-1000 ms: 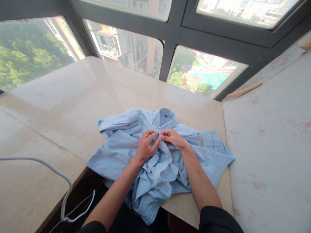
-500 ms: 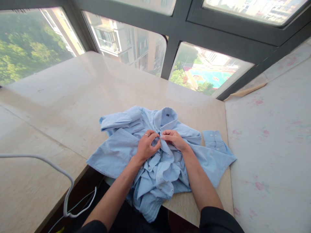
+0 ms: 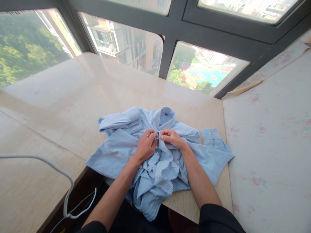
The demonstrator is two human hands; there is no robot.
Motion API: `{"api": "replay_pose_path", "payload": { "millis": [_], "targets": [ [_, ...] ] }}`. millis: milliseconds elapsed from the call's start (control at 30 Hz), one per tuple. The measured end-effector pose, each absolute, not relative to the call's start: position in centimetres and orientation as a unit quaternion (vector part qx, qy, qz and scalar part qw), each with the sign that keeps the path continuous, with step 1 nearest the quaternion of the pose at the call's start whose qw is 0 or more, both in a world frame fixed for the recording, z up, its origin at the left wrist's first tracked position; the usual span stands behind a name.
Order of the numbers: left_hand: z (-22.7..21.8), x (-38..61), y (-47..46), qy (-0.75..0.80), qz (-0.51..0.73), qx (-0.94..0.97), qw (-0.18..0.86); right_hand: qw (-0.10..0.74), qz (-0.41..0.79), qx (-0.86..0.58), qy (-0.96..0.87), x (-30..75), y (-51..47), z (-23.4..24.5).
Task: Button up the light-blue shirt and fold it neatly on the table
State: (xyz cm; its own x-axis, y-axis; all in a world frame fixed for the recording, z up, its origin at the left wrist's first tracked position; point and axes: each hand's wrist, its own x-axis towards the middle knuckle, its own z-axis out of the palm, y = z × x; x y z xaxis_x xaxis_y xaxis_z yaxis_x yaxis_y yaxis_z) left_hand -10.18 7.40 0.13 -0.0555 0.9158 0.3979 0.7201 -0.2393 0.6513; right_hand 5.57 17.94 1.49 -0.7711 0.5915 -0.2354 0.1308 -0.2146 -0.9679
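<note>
A light blue button-up shirt (image 3: 116, 152) lies crumpled on a beige stone ledge (image 3: 80, 97), collar toward the window and its lower part hanging over the near edge. My left hand (image 3: 145, 146), with a ring on one finger, and my right hand (image 3: 172, 138) meet just below the collar. Both pinch the shirt's front placket, fingertips nearly touching. A cuffed sleeve (image 3: 213, 137) sticks out to the right, and another folded sleeve (image 3: 119, 121) lies at the upper left.
A white plastic hanger (image 3: 65, 197) hangs off the ledge's near left edge. A floral-patterned mattress (image 3: 269, 136) adjoins the ledge on the right. Dark-framed windows (image 3: 170, 42) run along the far side.
Both hands stay pinched on the placket below the collar, with only small finger shifts. The view has shifted slightly.
</note>
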Motion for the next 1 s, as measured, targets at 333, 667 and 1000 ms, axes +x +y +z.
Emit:
{"api": "replay_pose_path", "payload": {
  "millis": [333, 667, 1000],
  "targets": [
    [-0.2, -10.3, 7.5, 0.595, 0.441, 0.649, 0.172, 0.1, 0.684, -0.319, -0.648, 6.1, 18.1, 2.3],
    [-0.5, -10.4, 7.5, 0.595, 0.447, 0.65, 0.155, 0.068, 0.666, -0.334, -0.663, 5.8, 18.1, 2.8],
    [-0.2, -10.4, 7.5, 0.605, 0.474, 0.621, 0.153, 0.086, 0.646, -0.35, -0.673, 5.4, 17.9, 2.5]
  ]
}}
